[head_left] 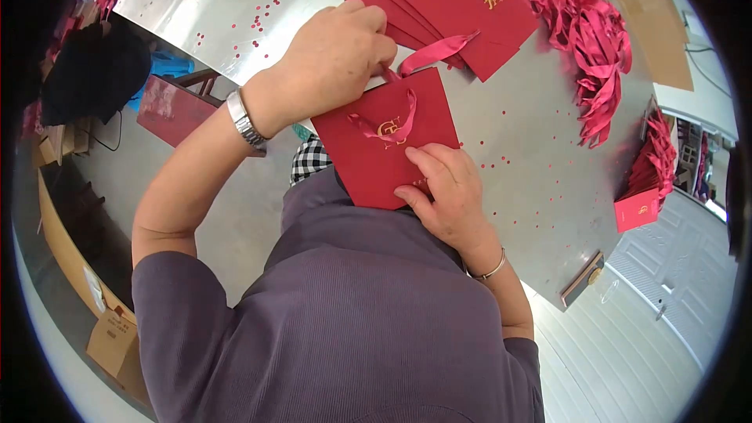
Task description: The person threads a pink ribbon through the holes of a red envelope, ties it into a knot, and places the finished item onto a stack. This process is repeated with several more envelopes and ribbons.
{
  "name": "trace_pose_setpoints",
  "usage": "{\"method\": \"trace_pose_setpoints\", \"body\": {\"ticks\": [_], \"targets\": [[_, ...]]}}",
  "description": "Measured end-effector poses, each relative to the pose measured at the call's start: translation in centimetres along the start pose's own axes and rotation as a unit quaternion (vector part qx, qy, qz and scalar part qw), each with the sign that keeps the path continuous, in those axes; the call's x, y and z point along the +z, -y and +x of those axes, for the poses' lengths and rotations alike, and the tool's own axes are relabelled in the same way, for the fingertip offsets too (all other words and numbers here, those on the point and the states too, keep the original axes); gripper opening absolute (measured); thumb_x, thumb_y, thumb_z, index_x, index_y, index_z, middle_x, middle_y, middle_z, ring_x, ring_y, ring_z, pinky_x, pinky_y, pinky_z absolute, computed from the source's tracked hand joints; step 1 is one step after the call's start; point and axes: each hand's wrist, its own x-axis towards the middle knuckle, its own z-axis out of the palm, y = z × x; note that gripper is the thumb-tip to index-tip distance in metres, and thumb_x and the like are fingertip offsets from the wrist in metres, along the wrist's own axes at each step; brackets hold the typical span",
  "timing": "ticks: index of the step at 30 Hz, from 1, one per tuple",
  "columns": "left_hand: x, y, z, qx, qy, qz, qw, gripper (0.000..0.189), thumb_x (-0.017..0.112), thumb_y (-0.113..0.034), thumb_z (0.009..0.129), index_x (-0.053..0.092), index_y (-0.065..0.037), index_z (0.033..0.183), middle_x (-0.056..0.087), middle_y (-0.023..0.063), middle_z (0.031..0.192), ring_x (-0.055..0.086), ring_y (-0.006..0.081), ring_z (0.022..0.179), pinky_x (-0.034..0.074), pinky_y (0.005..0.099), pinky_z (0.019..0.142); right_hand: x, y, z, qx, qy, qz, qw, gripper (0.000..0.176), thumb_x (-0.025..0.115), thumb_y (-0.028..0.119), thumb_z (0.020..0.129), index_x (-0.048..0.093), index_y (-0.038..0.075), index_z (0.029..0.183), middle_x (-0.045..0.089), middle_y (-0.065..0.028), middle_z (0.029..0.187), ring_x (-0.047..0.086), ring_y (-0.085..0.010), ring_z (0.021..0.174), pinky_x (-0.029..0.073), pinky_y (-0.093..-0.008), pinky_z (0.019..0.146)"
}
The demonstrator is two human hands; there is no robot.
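A red paper gift bag (pixel 372 168) with a gold emblem lies against my body at the table's edge. One pink ribbon handle (pixel 413 106) loops over its front. At the bag's top edge, my left hand (pixel 341 51) is closed, its fingertips pinching a second pink ribbon (pixel 435 53), whose loose length trails to the right; part of the grip is hidden behind the knuckles. My right hand (pixel 450 192) grips the bag's lower right side, thumb and fingers bent on its front.
Several flat red bags (pixel 462 0) overlap at the back of the metal table (pixel 501 188). A heap of pink ribbons (pixel 591 39) lies at the right. Small red paper dots are scattered about. More red bags (pixel 646 180) stand at the far right edge.
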Motion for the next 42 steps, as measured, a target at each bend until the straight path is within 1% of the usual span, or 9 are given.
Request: {"method": "trace_pose_setpoints", "body": {"ticks": [5, 7, 11, 12, 17, 29, 33, 36, 42], "targets": [[0.5, 3.2, 1.9, -0.05, -0.139, 0.069, 0.987, 0.014, 0.061, -0.008, 0.079, 0.072, -0.011, 0.085, 0.064, 0.007, 0.088, 0.061, 0.0271, 0.085, 0.051, 0.0402, 0.068, -0.1, -0.1, 0.0, -0.005, 0.008, 0.004, 1.0, 0.049, 0.079, 0.02, 0.069, 0.063, 0.005, 0.113, 0.06, -0.0078, 0.105, 0.058, -0.0245, 0.089, 0.046, -0.0364, 0.08], [-1.0, 1.5, 2.5, -0.097, -0.102, 0.019, 0.99, 0.004, 0.065, -0.012, 0.075, 0.067, -0.009, 0.072, 0.061, 0.01, 0.08, 0.058, 0.0316, 0.082, 0.048, 0.0411, 0.072, -0.2, -0.1, 0.2, -0.005, 0.012, 0.008, 1.0, 0.048, 0.079, 0.018, 0.069, 0.063, 0.006, 0.112, 0.06, -0.0074, 0.106, 0.058, -0.0243, 0.09, 0.046, -0.0362, 0.08], [-1.4, 2.1, 0.8, -0.114, -0.248, -0.095, 0.957, 0.021, 0.063, -0.004, 0.082, 0.072, -0.008, 0.1, 0.066, 0.008, 0.103, 0.061, 0.0223, 0.088, 0.049, 0.0318, 0.075, 0.0, -0.2, 0.1, 0.001, 0.016, 0.023, 1.0, 0.047, 0.079, 0.017, 0.069, 0.063, 0.006, 0.111, 0.06, -0.0074, 0.106, 0.058, -0.0245, 0.09, 0.046, -0.0365, 0.08], [-2.1, 2.0, -0.3, -0.168, -0.264, -0.142, 0.939, 0.024, 0.056, 0.001, 0.078, 0.073, -0.009, 0.092, 0.065, 0.0087, 0.094, 0.062, 0.0264, 0.089, 0.051, 0.0381, 0.074, 0.1, -0.3, 0.0, -0.002, 0.01, 0.02, 1.0, 0.049, 0.08, 0.016, 0.066, 0.064, 0.006, 0.112, 0.06, -0.0075, 0.105, 0.057, -0.0251, 0.088, 0.046, -0.0368, 0.079], [-2.2, 1.2, -5.8, -0.054, -0.08, -0.113, 0.989, 0.03, 0.06, 0.005, 0.076, 0.073, -0.012, 0.097, 0.063, 0.0088, 0.103, 0.06, 0.0264, 0.094, 0.05, 0.0348, 0.081, -0.2, 0.1, 0.5, -0.013, 0.024, -0.003, 1.0, 0.053, 0.08, 0.014, 0.064, 0.066, 0.009, 0.115, 0.059, -0.0066, 0.103, 0.055, -0.0234, 0.083, 0.044, -0.0363, 0.075], [0.2, 1.7, -4.5, -0.04, -0.131, 0.016, 0.99, 0.008, 0.068, -0.006, 0.074, 0.07, -0.012, 0.079, 0.063, -0.001, 0.089, 0.06, 0.022, 0.081, 0.051, 0.035, 0.066, -0.7, 0.2, 0.7, -0.017, 0.082, -0.014, 0.996, 0.045, 0.079, 0.016, 0.067, 0.07, 0.011, 0.111, 0.057, -0.0041, 0.106, 0.05, -0.0192, 0.076, 0.042, -0.0348, 0.073], [0.7, 0.5, -5.3, -0.102, -0.223, 0.018, 0.969, 0.011, 0.066, -0.005, 0.077, 0.069, -0.008, 0.087, 0.064, 0.0078, 0.092, 0.06, 0.0279, 0.084, 0.051, 0.0387, 0.068, -0.6, 0.1, 0.5, -0.023, 0.067, -0.01, 0.997, 0.046, 0.08, 0.016, 0.067, 0.069, 0.011, 0.111, 0.058, -0.0044, 0.105, 0.051, -0.0198, 0.079, 0.042, -0.0346, 0.074], [-0.2, -3.0, -7.7, -0.295, -0.197, -0.089, 0.931, 0.021, 0.066, -0.007, 0.082, 0.064, 0.0, 0.101, 0.064, 0.017, 0.092, 0.063, 0.0319, 0.082, 0.05, 0.038, 0.07, -0.3, 0.0, 0.3, -0.029, 0.033, 0.012, 0.999, 0.046, 0.08, 0.015, 0.066, 0.069, 0.009, 0.109, 0.058, -0.0045, 0.104, 0.052, -0.0214, 0.082, 0.042, -0.0353, 0.075], [1.6, -8.4, -10.8, -0.407, -0.153, -0.248, 0.866, 0.029, 0.068, -0.013, 0.088, 0.056, 0.003, 0.11, 0.066, 0.014, 0.083, 0.063, 0.0182, 0.068, 0.05, 0.0311, 0.062, -0.6, -0.5, 0.0, -0.053, 0.033, 0.015, 0.998, 0.044, 0.076, 0.018, 0.069, 0.065, 0.007, 0.111, 0.059, -0.0065, 0.104, 0.056, -0.024, 0.088, 0.043, -0.0371, 0.078]]}}
